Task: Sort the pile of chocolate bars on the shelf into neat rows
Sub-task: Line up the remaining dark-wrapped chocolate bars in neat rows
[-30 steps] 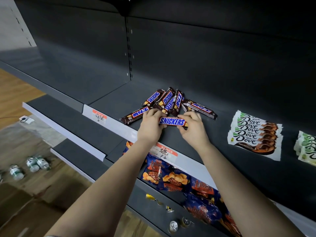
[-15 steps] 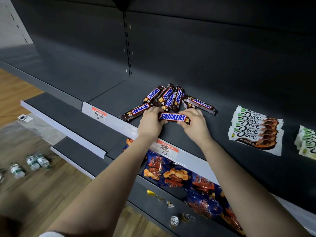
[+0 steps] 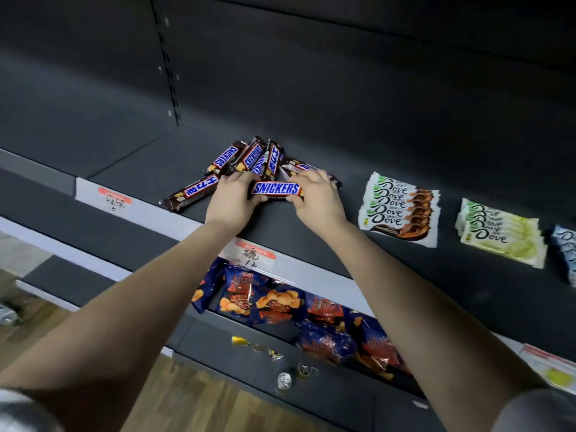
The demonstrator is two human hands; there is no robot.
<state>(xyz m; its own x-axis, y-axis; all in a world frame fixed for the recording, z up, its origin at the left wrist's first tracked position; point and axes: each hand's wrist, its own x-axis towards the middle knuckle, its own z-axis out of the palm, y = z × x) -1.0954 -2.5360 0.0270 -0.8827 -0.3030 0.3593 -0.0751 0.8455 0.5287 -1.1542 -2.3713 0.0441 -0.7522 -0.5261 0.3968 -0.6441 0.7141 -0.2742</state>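
Left hand (image 3: 231, 202) and right hand (image 3: 318, 202) pinching 1 Snickers bar (image 3: 276, 188), its ends hidden, pile (image 3: 249, 159) partly covered

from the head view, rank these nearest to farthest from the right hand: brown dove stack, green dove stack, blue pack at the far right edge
1. Brown Dove stack: just right of the right hand, which holds one end of a Snickers bar.
2. Green Dove stack: further right along the shelf.
3. Blue pack: at the frame's right edge, partly cut off.
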